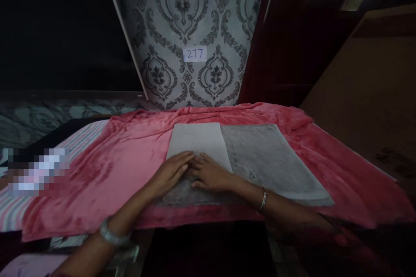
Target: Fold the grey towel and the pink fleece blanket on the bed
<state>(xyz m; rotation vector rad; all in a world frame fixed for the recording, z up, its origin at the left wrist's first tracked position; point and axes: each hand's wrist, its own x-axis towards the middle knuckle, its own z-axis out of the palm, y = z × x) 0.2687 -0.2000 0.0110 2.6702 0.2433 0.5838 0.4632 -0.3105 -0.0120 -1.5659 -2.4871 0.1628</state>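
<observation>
My left hand [170,172] and right hand [209,174] lie flat, fingers stretched, gripping nothing, pressing the grey mat [260,160] at its folded left part. The mat lies on the pink blanket [123,160]; a numbered label [195,54] sits at twelve o'clock on the wall.

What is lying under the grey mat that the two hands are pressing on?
Under the grey mat lies a pink blanket, showing on all sides. A striped sheet peeks out at its left. Both hands, left and right, rest flat on the mat. What the blanket covers is hidden.
</observation>
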